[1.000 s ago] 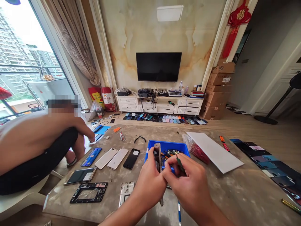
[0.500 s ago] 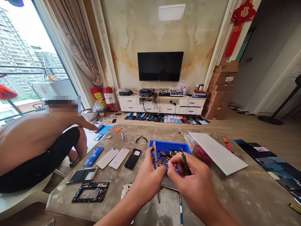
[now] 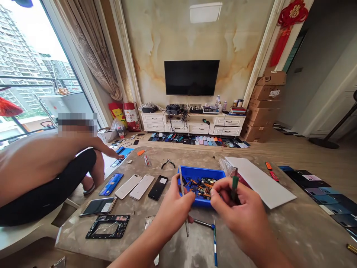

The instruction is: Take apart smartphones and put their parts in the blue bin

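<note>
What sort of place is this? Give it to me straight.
Most likely a living room turned into a phone repair or teardown workshop: a wall-mounted TV above white cabinets, a worn table with stripped phone frames, a blue tray of small parts, and rows of phone back panels on the floor.

Two hands [image 3: 173, 212] [image 3: 240, 212], one blue tray [image 3: 200, 172]

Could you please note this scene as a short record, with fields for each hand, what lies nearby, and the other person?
Left hand: holds a slim metal-edged phone body upright, edge-on
Right hand: pinches a green-handled tool
Between hands: blue plastic tray of small phone parts
Also on table: pliers, black smartphone
Other person: a person seated left of the table
</note>
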`<state>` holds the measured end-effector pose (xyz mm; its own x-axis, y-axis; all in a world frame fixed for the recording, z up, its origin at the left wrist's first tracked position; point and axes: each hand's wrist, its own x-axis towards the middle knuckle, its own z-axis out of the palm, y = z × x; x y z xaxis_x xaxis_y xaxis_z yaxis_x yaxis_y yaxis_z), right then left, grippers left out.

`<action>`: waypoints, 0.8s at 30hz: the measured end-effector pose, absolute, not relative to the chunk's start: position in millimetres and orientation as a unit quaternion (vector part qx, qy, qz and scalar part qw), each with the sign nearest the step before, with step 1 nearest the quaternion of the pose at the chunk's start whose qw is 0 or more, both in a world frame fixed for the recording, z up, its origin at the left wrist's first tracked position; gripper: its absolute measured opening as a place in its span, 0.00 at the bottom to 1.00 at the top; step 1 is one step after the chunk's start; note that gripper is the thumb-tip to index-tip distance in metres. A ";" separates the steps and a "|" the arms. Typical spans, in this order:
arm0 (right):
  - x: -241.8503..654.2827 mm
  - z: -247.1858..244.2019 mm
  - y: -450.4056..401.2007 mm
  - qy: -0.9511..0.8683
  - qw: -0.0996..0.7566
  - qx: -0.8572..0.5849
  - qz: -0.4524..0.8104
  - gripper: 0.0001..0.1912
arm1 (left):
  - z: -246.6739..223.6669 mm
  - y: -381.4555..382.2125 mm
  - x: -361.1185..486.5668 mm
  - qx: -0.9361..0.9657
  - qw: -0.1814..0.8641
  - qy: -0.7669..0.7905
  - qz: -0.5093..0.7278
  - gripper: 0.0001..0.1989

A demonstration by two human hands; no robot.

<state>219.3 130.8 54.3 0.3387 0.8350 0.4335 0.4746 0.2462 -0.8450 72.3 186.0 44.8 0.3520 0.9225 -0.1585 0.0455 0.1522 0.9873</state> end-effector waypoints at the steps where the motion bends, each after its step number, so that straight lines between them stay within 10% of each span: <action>1: 221.9 54.2 132.4 -0.539 0.567 -0.599 0.170 0.08 | 44.7 186.7 71.4 0.542 0.618 0.445 0.355 0.27; 8: 252.0 33.8 172.1 -0.474 0.532 -0.669 0.212 0.15 | 51.1 184.6 69.6 0.441 0.700 0.439 0.349 0.14; 24: 282.1 -78.7 246.1 -0.395 0.405 -0.774 0.285 0.12 | 52.2 191.9 59.2 0.267 0.891 0.208 0.304 0.45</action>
<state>282.1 246.1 -78.7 0.5264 0.8415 -0.1216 0.3803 -0.3610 -0.8515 59.2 191.9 52.2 0.7285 0.6526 -0.2084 -0.4304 0.6727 0.6019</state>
